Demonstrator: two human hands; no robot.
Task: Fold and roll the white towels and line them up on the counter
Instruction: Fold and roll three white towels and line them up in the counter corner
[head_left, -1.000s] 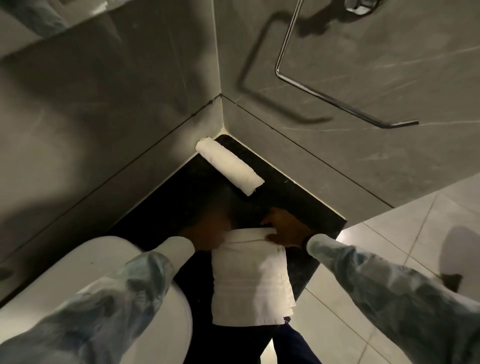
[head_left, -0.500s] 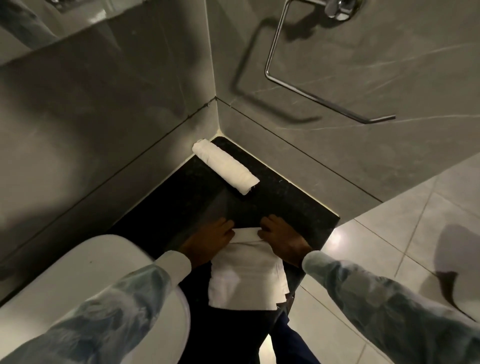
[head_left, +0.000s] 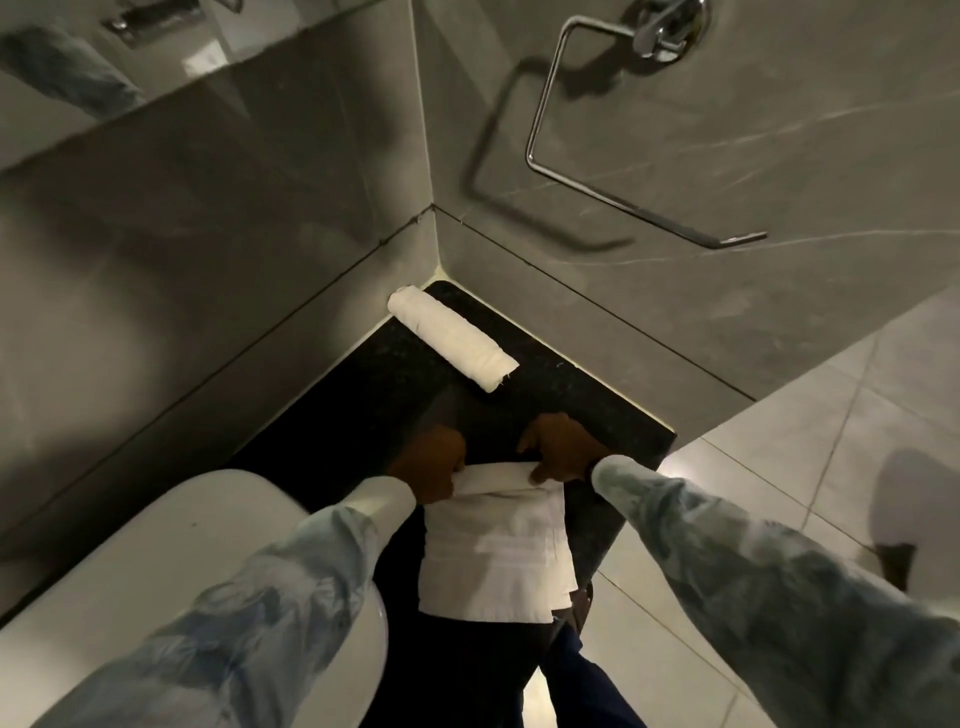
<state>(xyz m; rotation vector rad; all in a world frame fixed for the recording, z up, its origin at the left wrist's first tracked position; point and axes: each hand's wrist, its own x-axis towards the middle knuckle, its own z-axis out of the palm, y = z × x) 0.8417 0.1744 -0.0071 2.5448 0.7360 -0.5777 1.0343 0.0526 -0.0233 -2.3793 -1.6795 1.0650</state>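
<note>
step: rolling second towel | left hand (head_left: 431, 462) and right hand (head_left: 563, 449) grip clamped on folded towel (head_left: 496, 551) far edge, one per side for an even roll | towel on dark tabletop (head_left: 363, 410), near end overhanging | finished roll (head_left: 452, 338) parked in corner, starting the line

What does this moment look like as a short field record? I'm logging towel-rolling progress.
surface: black counter in a grey-tiled corner
finished: one rolled towel lying near the corner
in progress: folded towel, far edge rolled, near end hanging over the counter edge
left hand: grip on the roll's left end
right hand: grip on the roll's right end
nearby: white basin, chrome towel ring
</note>
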